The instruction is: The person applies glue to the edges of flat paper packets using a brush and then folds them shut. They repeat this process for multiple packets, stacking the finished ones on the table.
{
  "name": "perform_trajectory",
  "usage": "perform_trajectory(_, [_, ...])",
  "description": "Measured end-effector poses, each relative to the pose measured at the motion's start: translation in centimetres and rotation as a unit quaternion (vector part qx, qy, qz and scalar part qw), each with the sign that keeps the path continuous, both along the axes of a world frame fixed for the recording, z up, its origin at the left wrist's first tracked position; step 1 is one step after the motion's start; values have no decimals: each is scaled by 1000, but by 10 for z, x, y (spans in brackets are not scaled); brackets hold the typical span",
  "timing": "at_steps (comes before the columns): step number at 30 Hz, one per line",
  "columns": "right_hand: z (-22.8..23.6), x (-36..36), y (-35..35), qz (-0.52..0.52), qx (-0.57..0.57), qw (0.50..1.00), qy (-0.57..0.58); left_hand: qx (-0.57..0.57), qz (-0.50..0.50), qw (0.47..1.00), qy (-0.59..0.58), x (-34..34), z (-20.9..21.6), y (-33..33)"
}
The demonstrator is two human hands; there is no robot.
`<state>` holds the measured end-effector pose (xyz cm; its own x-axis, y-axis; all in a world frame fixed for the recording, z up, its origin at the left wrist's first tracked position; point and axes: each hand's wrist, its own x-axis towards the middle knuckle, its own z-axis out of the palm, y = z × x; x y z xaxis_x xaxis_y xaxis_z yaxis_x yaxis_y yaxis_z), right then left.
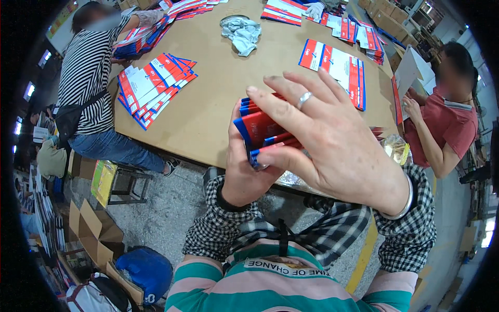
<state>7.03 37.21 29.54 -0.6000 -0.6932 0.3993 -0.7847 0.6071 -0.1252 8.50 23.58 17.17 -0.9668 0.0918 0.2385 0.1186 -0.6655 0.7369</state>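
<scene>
Just past the near edge of the table I hold a bundle of red and blue printed card pieces (262, 127), their edges fanned and layered. My left hand (240, 174) is wrapped round the bundle from the left and below. My right hand (325, 135), with a ring and a bracelet, reaches over it, thumb on the near edge and fingers across the top. The right fingertips on the far side are partly hidden. Beyond my hands, flat red, white and blue card sheets (332, 65) lie on the brown table (228, 78).
At the left is a fanned pile of similar cards (156, 86); a crumpled pale cloth (241, 35) lies farther back. A person in stripes (91, 73) works at left, another in red (447, 119) at right. Below left are a stool (117, 182) and an open carton (96, 229).
</scene>
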Motion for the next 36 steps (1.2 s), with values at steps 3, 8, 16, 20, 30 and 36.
perform_trajectory(3, [9, 4, 11, -40, 37, 998, 13, 135, -70, 984, -93, -1, 10, -3])
perform_trajectory(8, [8, -2, 31, -57, -49, 997, -32, -244, 119, 959, 81, 5, -7, 0])
perform_trajectory(16, [33, -10, 45, -47, -105, 972, -204, -248, 125, 955, 101, 5, -12, -1])
perform_trajectory(20, [30, -20, 51, 46, -44, 974, -220, -278, 139, 941, 136, 4, -11, 0])
perform_trajectory(30, [34, -30, 32, 80, -41, 935, -342, -264, 116, 944, 160, 0, -10, -1])
perform_trajectory(36, [20, -43, 38, 77, -79, 951, -287, -202, 82, 962, 164, -8, -4, 0])
